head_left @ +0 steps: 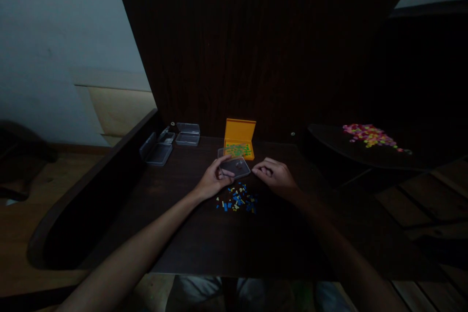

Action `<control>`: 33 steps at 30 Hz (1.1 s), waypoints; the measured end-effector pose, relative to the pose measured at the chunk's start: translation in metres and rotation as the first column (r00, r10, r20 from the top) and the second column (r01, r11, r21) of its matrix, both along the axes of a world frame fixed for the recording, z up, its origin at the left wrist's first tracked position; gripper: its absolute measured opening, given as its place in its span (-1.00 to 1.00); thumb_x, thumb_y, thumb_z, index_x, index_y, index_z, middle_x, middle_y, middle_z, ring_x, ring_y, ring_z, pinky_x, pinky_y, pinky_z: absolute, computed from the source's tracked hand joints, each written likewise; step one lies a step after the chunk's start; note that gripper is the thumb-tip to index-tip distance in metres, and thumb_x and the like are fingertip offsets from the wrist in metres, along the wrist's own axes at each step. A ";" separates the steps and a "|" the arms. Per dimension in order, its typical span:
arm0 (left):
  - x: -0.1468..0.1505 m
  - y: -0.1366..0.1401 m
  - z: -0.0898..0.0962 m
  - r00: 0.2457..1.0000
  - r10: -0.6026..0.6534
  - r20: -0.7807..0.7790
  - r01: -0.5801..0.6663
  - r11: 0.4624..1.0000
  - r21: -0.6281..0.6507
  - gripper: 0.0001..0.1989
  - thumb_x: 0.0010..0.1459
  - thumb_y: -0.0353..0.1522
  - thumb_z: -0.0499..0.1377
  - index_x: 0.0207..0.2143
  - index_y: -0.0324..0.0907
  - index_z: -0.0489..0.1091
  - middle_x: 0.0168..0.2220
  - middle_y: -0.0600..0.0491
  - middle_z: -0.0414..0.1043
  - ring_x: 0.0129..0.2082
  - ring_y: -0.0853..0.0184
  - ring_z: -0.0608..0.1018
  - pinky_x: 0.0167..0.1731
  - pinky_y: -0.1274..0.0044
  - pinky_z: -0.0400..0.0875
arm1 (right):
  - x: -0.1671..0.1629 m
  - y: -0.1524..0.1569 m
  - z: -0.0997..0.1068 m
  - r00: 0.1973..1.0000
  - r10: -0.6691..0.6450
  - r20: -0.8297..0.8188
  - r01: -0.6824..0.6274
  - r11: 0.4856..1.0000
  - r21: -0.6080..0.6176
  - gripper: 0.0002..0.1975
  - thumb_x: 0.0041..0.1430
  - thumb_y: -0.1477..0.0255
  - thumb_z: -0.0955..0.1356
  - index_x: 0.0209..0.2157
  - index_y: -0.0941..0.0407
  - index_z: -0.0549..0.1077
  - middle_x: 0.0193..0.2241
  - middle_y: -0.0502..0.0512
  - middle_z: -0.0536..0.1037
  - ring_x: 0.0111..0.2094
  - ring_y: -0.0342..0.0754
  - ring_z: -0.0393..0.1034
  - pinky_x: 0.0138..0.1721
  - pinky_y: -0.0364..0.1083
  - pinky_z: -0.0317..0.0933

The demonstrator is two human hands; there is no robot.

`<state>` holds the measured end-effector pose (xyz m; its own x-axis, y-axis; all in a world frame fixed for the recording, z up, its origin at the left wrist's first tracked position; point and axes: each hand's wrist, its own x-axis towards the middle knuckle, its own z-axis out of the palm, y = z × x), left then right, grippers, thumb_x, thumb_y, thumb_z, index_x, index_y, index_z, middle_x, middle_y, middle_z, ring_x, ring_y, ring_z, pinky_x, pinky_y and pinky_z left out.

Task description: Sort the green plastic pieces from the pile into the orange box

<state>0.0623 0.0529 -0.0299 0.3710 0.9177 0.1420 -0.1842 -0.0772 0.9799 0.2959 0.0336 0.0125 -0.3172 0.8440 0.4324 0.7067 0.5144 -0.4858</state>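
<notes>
Near scattered pieces [239,199], the left hand [215,177] holds a clear box [239,169]

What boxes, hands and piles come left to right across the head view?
Leftmost open clear plastic box, second open clear plastic box, left hand, open orange rectangular box, right hand, pink-and-yellow pile of small pieces.

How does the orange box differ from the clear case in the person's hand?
The orange box is opaque; the clear case see-through. The orange box rests on the table; the clear case is in the left hand. The orange box shows many green pieces; the clear case shows only a few small bits. Both look shallow.
</notes>
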 end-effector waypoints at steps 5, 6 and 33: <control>0.005 -0.004 -0.004 0.997 -0.064 0.046 0.064 0.998 -0.001 -0.24 -0.11 -0.46 0.35 0.18 -0.18 0.20 -0.23 0.00 0.47 -0.33 0.41 0.54 -0.24 0.53 0.44 | -0.029 0.012 0.012 0.971 0.103 0.217 -0.105 0.994 -0.003 -0.82 0.21 0.38 0.32 -0.33 0.12 0.56 -0.46 0.06 0.52 -0.44 -0.11 0.35 -0.39 -0.14 0.17; 0.005 -0.005 -0.004 0.996 -0.064 0.062 0.064 0.998 -0.003 -0.23 -0.10 -0.45 0.36 0.18 -0.19 0.19 -0.25 0.01 0.47 -0.33 0.42 0.54 -0.21 0.52 0.43 | -0.035 0.015 0.014 0.953 0.116 0.279 -0.114 0.993 -0.023 -0.83 0.21 0.39 0.32 -0.31 0.11 0.57 -0.39 0.09 0.56 -0.38 -0.08 0.39 -0.33 -0.13 0.19; -0.015 0.013 0.005 0.995 0.076 -0.069 -0.075 0.997 0.011 -0.19 -0.08 -0.40 0.33 0.22 -0.27 0.11 -0.47 0.13 0.48 -0.45 0.41 0.52 -0.29 0.56 0.40 | -0.043 0.020 0.038 0.701 0.410 0.584 -0.193 0.897 -0.398 -0.79 0.12 0.46 0.37 -0.23 -0.02 0.61 -0.26 0.03 0.62 -0.20 -0.02 0.44 -0.33 -0.14 0.13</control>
